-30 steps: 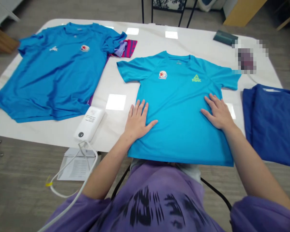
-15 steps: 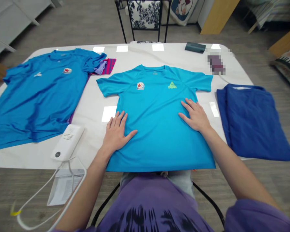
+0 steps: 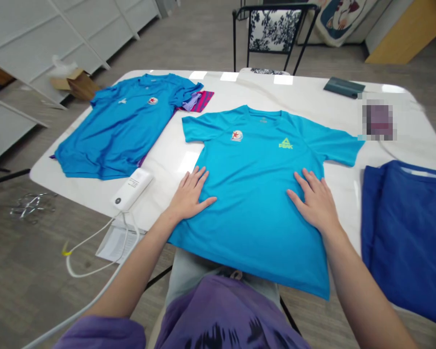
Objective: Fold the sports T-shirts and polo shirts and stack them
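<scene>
A light blue T-shirt (image 3: 254,223) lies face up on the white table (image 3: 160,169), its collar away from me and its hem over the near edge. On its left side rests my left hand (image 3: 192,194), flat with fingers spread. My right hand (image 3: 314,198) lies likewise on the right side of the shirt, fingers apart. Neither hand grips the cloth. Faint creases run across the shirt between them. A round badge and a green PEAK logo show on the chest.
To the left a darker blue T-shirt (image 3: 119,126) covers other clothes, with a striped cloth (image 3: 205,101) sticking out. A white power strip (image 3: 133,188) with cables sits at the near edge. Folded navy cloth (image 3: 403,232) lies right; a dark case (image 3: 344,87) is at the back.
The camera view has turned to the left, so the table's things appear shifted rightward. Both hands remain flat on the light blue T-shirt, in about the same places.
</scene>
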`<state>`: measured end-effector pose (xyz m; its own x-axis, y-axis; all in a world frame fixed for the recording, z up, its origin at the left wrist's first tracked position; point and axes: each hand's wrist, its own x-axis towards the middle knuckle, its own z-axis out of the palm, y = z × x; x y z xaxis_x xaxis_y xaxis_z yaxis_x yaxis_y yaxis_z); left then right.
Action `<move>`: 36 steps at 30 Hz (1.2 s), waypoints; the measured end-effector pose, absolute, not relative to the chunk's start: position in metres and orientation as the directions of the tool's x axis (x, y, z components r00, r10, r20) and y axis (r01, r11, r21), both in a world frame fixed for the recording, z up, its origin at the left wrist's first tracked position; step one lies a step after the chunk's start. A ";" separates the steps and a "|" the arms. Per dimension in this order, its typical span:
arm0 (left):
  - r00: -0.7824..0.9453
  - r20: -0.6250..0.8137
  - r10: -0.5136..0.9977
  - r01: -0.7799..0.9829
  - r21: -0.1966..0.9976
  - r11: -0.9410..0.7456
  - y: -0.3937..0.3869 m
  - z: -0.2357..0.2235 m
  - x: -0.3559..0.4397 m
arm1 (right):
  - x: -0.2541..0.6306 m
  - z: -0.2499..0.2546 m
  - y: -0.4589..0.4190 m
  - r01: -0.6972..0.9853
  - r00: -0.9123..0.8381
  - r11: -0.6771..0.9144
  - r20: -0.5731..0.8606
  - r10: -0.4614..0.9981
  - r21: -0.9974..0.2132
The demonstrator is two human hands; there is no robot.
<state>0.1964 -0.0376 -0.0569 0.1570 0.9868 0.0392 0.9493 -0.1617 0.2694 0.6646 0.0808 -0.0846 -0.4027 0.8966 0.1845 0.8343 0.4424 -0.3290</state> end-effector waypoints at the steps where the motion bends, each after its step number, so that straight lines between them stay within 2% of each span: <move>1: 0.151 0.050 0.987 0.947 0.281 -0.159 -0.040 -0.055 0.197 | 0.664 -0.085 0.081 0.837 -0.393 0.434 0.185 0.901 -0.333; 3: 0.094 0.094 0.991 0.945 0.304 -0.118 -0.050 -0.047 0.197 | 0.663 -0.086 0.082 0.841 -0.366 0.413 0.196 0.910 -0.349; 6: -0.099 0.163 0.982 0.943 0.329 0.041 -0.079 -0.032 0.191 | 0.664 -0.087 0.084 0.843 -0.318 0.377 0.209 0.925 -0.384; 9: -0.222 0.130 0.966 0.920 0.357 0.163 -0.119 -0.021 0.176 | 0.666 -0.082 0.085 0.833 -0.271 0.348 0.231 0.934 -0.430; 13: -0.167 0.015 0.986 0.912 0.381 0.149 -0.163 -0.021 0.155 | 0.636 -0.059 0.090 0.869 -0.135 0.290 0.372 0.918 -0.401; 15: -0.118 -0.016 0.993 0.917 0.383 0.115 -0.174 -0.023 0.148 | 0.589 -0.041 0.099 0.867 -0.178 0.331 0.388 0.904 -0.372; 18: -0.061 -0.045 0.997 0.916 0.394 0.073 -0.180 -0.022 0.144 | 0.476 -0.018 0.122 0.774 -0.397 0.472 0.257 0.881 -0.423; 21: -0.021 -0.064 0.998 0.894 0.446 0.048 -0.184 -0.020 0.144 | 0.344 -0.006 0.157 0.696 -0.538 0.527 0.133 0.833 -0.488; 23: -0.031 -0.088 0.996 0.862 0.503 0.071 -0.189 -0.019 0.146 | 0.266 -0.004 0.184 0.704 -0.561 0.528 0.083 0.823 -0.475; 26: -0.082 -0.141 0.987 0.773 0.615 0.152 -0.196 -0.022 0.151 | 0.179 -0.010 0.221 0.783 -0.504 0.456 -0.002 0.863 -0.422; 29: -0.132 -0.179 0.975 0.655 0.723 0.221 -0.201 -0.028 0.155 | 0.133 -0.022 0.246 0.844 -0.420 0.371 -0.047 0.906 -0.387; 32: -0.162 -0.202 0.966 0.548 0.796 0.259 -0.201 -0.034 0.152 | 0.117 -0.031 0.259 0.838 -0.389 0.334 -0.044 0.920 -0.432; 34: -0.147 -0.223 0.964 0.483 0.834 0.267 -0.200 -0.036 0.147 | 0.117 -0.033 0.263 0.820 -0.413 0.348 -0.050 0.909 -0.455; 36: -0.105 -0.248 0.963 0.439 0.857 0.269 -0.199 -0.037 0.140 | 0.120 -0.029 0.266 0.784 -0.509 0.422 -0.083 0.857 -0.455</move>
<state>0.1402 -0.1993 -0.0373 -0.1053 0.9631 -0.2478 0.4390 0.2686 0.8574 0.1198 0.2658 -0.0290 -0.5090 0.8567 -0.0834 0.7842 0.4216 -0.4553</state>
